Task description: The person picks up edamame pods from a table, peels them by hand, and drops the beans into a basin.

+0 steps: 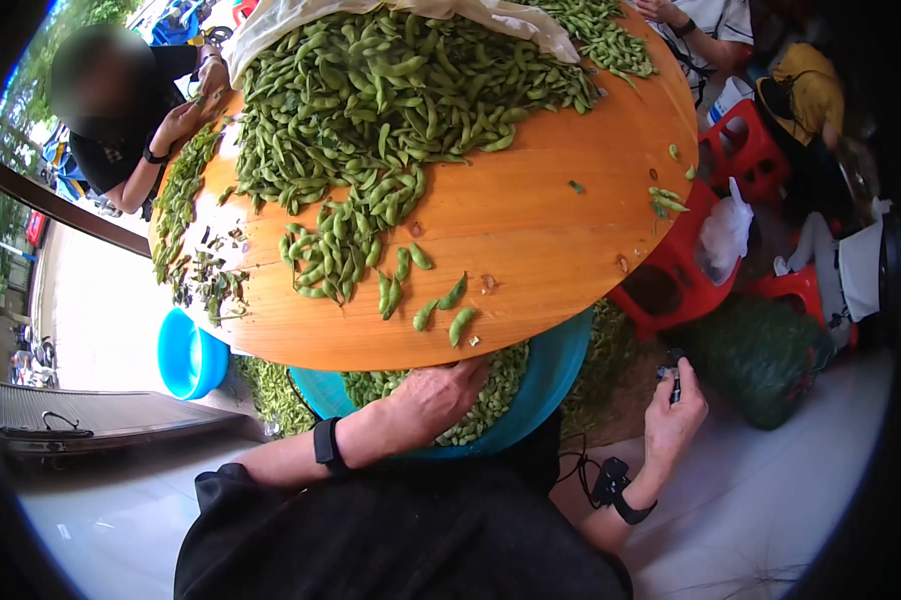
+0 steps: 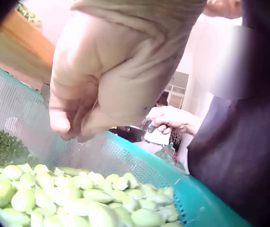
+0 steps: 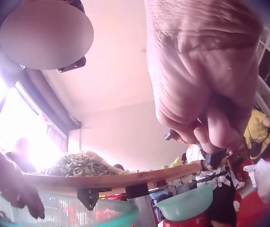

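Note:
My left hand (image 1: 436, 400) hangs over a teal mesh basket (image 1: 561, 372) beside the table's front edge. In the left wrist view, the left hand's (image 2: 111, 71) fingers point down, loosely bent, with nothing visible between them, above pale green beans (image 2: 97, 196). Off to the basket's right, my right hand (image 1: 673, 420) holds a small dark tool (image 1: 677, 380). Right-wrist footage shows the right hand's (image 3: 205, 80) fingers curled round it, with a dark end (image 3: 215, 159) below them. Green pods (image 1: 371, 110) are heaped on the round wooden table (image 1: 561, 240).
Several loose pods (image 1: 461, 325) lie near the table's front edge. A person (image 1: 121, 110) handles pods at the left. Around the table are a blue basin (image 1: 191, 355), red stools (image 1: 671, 270), a green sack (image 1: 761, 360) and a white bag (image 1: 726, 235).

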Demonstrator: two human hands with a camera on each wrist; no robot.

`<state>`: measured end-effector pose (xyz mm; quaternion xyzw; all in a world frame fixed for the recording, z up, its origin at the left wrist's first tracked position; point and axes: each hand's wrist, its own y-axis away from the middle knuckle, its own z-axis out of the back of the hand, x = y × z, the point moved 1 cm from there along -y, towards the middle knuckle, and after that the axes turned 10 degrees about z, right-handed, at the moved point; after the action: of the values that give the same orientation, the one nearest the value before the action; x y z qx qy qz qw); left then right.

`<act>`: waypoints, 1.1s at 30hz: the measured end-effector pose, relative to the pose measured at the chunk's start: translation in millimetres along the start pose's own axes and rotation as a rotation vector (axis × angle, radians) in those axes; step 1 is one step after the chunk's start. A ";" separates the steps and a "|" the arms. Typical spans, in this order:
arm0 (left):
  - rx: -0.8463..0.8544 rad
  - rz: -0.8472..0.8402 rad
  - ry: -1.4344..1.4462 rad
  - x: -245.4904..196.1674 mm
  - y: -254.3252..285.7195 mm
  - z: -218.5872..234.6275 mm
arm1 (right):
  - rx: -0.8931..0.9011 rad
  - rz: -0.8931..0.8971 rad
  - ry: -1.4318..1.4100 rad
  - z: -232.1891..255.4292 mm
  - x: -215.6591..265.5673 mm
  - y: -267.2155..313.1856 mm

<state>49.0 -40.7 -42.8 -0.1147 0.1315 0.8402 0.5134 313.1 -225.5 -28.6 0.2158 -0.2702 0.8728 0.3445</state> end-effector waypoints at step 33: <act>-0.268 0.389 1.271 6.3 9.8 61.4 | 0.643 0.020 -1.125 -55.0 166.9 3.1</act>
<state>33.9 -18.9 13.9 -0.6231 0.3208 0.6958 0.1570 188.7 -112.5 22.6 0.7301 -0.1367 0.6668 0.0605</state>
